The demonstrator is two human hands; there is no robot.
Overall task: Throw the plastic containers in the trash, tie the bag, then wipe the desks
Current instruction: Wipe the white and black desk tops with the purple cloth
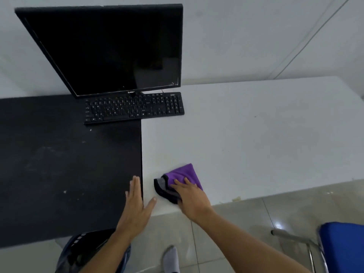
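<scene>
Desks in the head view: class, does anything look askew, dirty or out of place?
The keyboard straddles the seam, partly on the black desk, partly on the white desk. Pale specks and smudges mark the black desk.

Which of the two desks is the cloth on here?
The white desk, right of the black desk. The right hand presses the purple cloth flat near its front left corner.
</scene>
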